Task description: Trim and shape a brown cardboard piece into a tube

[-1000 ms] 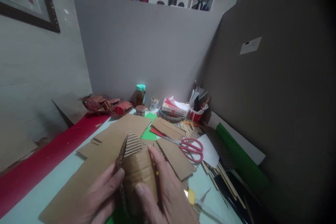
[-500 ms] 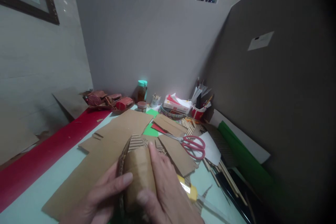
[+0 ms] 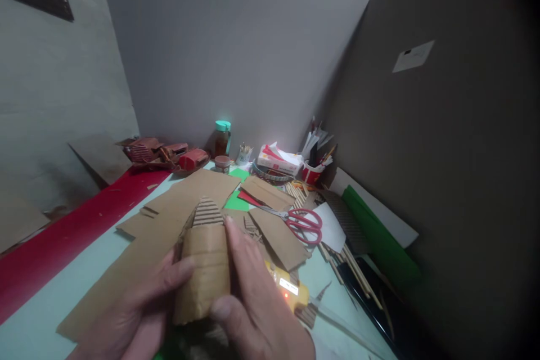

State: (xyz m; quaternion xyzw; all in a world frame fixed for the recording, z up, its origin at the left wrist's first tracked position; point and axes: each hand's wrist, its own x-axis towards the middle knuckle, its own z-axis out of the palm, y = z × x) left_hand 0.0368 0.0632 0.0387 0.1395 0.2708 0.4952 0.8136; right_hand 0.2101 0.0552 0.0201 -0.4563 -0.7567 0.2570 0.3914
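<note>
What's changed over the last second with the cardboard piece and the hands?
Both hands keep their grip on the cardboard piece. The left hand and right hand have tipped it so the smooth brown face shows more and the ribbed edge less. The yellow tool beside the right hand is now uncovered. The red scissors and loose cardboard sheets lie as before.

both hands, left hand (image 3: 135, 309) and right hand (image 3: 257, 304), clasp a folded cardboard piece (image 3: 205, 270) near red scissors (image 3: 301, 225).
</note>
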